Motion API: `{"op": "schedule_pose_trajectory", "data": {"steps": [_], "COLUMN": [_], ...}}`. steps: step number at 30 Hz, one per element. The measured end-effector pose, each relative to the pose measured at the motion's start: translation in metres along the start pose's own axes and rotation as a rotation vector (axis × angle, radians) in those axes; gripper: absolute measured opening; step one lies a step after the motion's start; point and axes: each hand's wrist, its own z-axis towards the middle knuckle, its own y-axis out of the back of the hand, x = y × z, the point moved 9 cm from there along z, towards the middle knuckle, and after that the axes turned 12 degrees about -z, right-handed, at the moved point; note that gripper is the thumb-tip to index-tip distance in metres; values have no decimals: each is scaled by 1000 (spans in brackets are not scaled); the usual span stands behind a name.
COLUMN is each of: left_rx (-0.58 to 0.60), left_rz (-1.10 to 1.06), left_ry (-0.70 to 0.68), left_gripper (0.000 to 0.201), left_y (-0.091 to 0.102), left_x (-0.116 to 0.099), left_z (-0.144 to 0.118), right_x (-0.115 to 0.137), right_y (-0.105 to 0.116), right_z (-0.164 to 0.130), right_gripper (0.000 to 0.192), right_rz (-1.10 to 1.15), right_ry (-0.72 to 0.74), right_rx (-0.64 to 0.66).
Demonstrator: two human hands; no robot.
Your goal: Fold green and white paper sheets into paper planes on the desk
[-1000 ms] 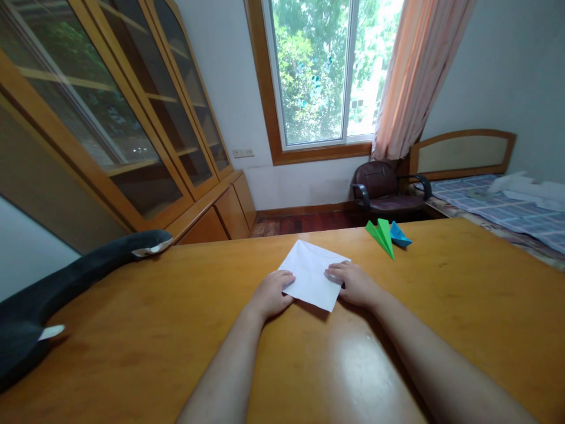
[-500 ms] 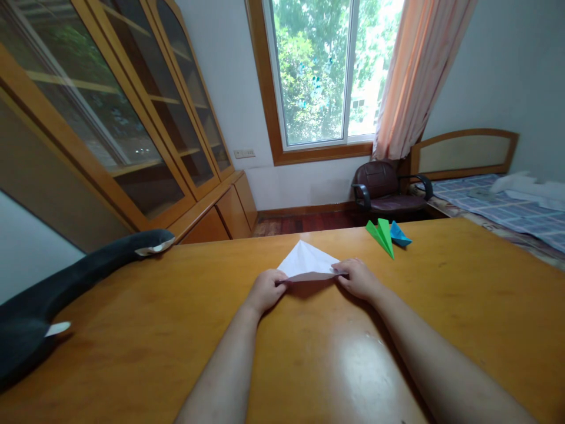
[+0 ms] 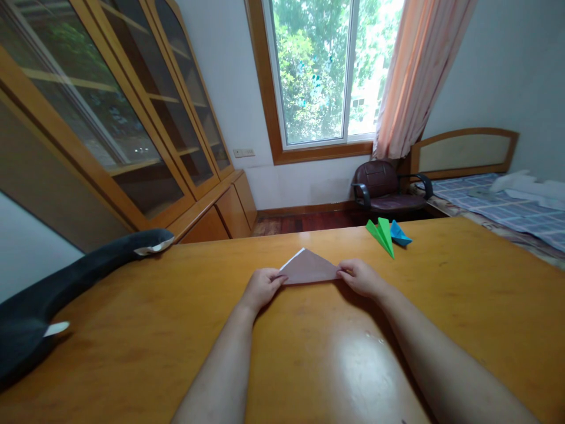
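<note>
now both hands, left hand [image 3: 261, 287] and right hand [image 3: 362, 277], fingers pinched on the folded paper [image 3: 309, 271] corners

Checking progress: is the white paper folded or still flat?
Folded: the paper forms a triangle, pinched at its corners by the left hand and right hand.

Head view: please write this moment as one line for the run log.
left hand: pinching left corner of folded paper | right hand: pinching right corner | paper: triangle on wooden table | nearby: green paper plane
</note>
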Motion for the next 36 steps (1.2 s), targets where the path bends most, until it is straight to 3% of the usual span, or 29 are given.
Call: {"op": "schedule_pose_trajectory", "data": {"steps": [6, 10, 12, 18, 22, 26, 31, 36], "left_rx": [-98, -163, -155, -110, -43, 83, 144, 193], "left_rz": [70, 196, 254, 451, 620, 648, 608, 480], "left_ry": [37, 72, 114, 122, 74, -56, -122, -110], "left_gripper": [30, 56, 62, 55, 36, 27, 29, 44], "left_y": [5, 7, 6, -4, -22, -54, -77, -88], "left_x": [0, -1, 0, -14, -29, -43, -46, -37], "left_z": [-1, -1, -1, -1, -1, -1, -1, 0], "right_x": [-6, -10, -12, 4, 23, 51, 75, 69], "right_y": [-6, -10, -12, -10, -6, -16, -33, -43], "right_z": [0, 2, 2, 4, 4, 3, 2, 4], "right_gripper": [24, 52, 56, 37, 30, 30, 29, 39], "right_rz": [97, 116, 62, -217, -404, -418, -312, -236], "right_ry": [-77, -103, -135, -84, -29, 99, 251, 233], "right_rx": [-1, -25, -30, 0, -26, -16, 8, -3]}}
